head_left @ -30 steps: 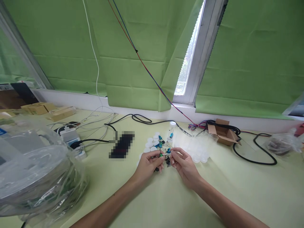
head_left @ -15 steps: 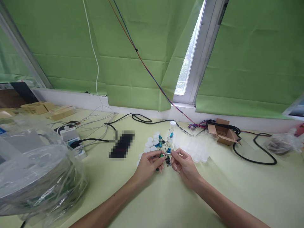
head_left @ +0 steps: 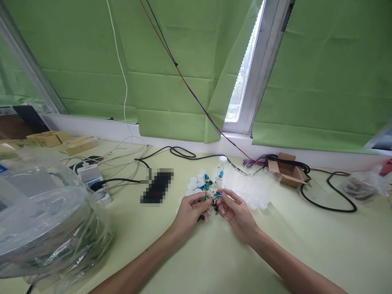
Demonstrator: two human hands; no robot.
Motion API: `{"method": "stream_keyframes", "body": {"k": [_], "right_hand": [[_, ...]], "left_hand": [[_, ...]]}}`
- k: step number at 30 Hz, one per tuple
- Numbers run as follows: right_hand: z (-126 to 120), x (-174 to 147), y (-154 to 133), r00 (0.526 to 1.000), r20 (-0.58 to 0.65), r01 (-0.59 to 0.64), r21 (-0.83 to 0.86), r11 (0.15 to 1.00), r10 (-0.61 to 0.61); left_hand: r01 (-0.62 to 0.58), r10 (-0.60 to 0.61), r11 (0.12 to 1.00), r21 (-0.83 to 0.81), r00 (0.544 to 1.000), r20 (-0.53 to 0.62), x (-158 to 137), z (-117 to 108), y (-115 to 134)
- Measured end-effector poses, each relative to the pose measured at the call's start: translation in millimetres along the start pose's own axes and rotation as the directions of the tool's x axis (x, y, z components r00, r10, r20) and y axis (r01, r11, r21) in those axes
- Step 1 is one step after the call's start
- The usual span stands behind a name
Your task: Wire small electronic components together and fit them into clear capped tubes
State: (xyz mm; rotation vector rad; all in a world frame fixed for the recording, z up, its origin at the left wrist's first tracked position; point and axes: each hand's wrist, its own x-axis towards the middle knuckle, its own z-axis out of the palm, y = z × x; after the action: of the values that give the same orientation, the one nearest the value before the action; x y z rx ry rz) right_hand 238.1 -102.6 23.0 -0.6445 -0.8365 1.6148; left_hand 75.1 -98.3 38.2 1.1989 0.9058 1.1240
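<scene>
In my head view, the left hand [head_left: 190, 211] pinched a small green part [head_left: 207, 198], the right hand [head_left: 239, 213] a thin rod [head_left: 217, 196] spanning between them, near white caps [head_left: 194, 180]. I judged it adjustment; next called for steady alignment.

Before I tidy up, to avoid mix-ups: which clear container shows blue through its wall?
The upright container with a white cap, beyond the right hand. The other containers, to its right, look pale in the glare, with no blue visible.

On the desk [head_left: 196, 263], a vial [head_left: 222, 163] stands behind the right grip [head_left: 237, 213]; plastic bag [head_left: 92, 241] lower left, cardboard box [head_left: 288, 178] right of centre.
</scene>
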Motion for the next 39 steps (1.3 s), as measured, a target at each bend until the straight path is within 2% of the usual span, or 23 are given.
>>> {"method": "stream_keyframes", "body": {"k": [15, 27, 39], "right_hand": [[-2.9, 0.6, 1.8, 0.999, 0.039, -0.009, 0.017, 1.000, 0.008], [-1.1, 1.1, -0.2, 0.999, -0.015, -0.039, 0.010, 0.999, 0.039], [-3.1, 2.3, 2.4, 0.996, -0.033, -0.083, 0.038, 0.996, 0.084]], "left_hand": [[0.014, -0.015, 1.000, 0.011, 0.999, 0.041, -1.8, 0.2, 0.3], [-0.079, 0.064, 0.987, 0.137, 0.992, 0.113, 0.9, -5.1, -12.6], [-0.131, 0.107, 0.974, 0.184, 0.985, 0.134, -0.5, -2.9, -12.6]]}}
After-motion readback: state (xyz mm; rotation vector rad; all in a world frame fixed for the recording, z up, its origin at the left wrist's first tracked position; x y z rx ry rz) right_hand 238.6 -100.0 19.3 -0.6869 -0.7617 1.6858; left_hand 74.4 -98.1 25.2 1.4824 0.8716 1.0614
